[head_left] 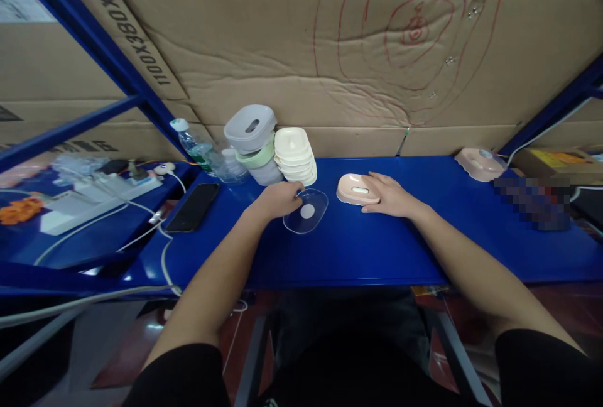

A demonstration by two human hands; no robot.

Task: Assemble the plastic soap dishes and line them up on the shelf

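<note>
Between the thumb and fingers of my left hand (281, 198) is the edge of a clear plastic lid (315, 213) with a white round spot on it, held just over the blue tabletop. My right hand (390, 195) is closed around the right side of a pink oval soap box (353, 184), which has a pale slot on its top and rests on the table. Behind my left hand are a stack of cream-coloured plastic pieces (296, 154) and a grey slotted box (249, 127) on top of a green one (257, 157).
A plastic bottle (193, 143) and a black phone (194, 207) are at the left of the blue table (339, 256). Farther left lie a white power strip (89, 206) and cables. Another pink piece (478, 165) sits at the back right, near a cardboard box (560, 165). Cardboard walls the back.
</note>
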